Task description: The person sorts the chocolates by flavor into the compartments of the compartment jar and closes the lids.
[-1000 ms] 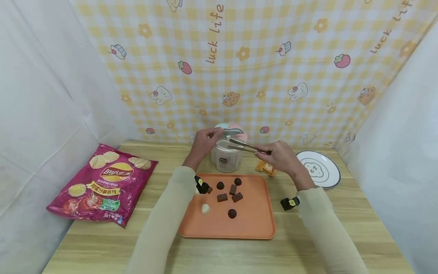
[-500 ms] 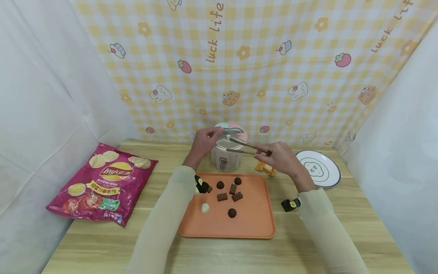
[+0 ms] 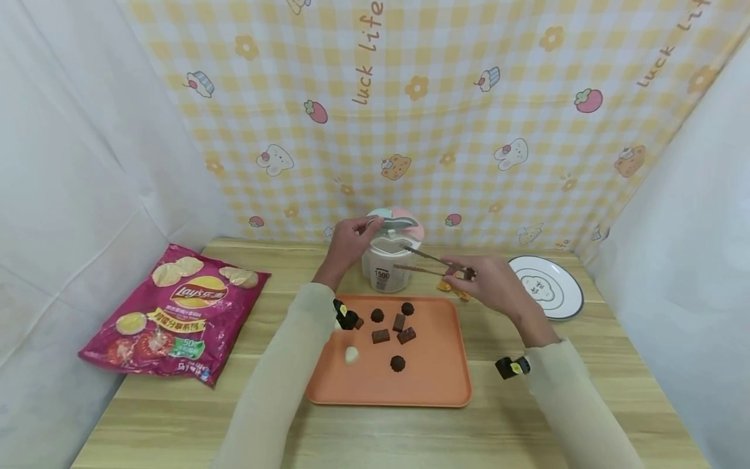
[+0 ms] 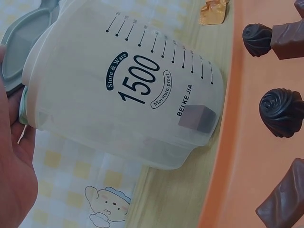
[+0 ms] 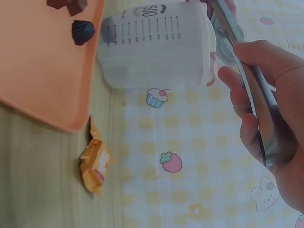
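On the tray (image 3: 445,384), perhaps seven chocolates (image 3: 398,364).

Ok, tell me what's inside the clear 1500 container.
Through the container's frosted wall, one brown chocolate block lies at the bottom. A fainter shape beside it may be a second piece; too blurred to tell. The left hand holds its lid flap up.

Head camera looking forward and down over the wooden table (image 3: 176,417), left wrist camera sitting close against the translucent plastic measuring jar (image 4: 128,102), right wrist camera also facing that jar (image 5: 156,50), both catching the orange plastic tray (image 4: 247,156) (image 5: 38,61)
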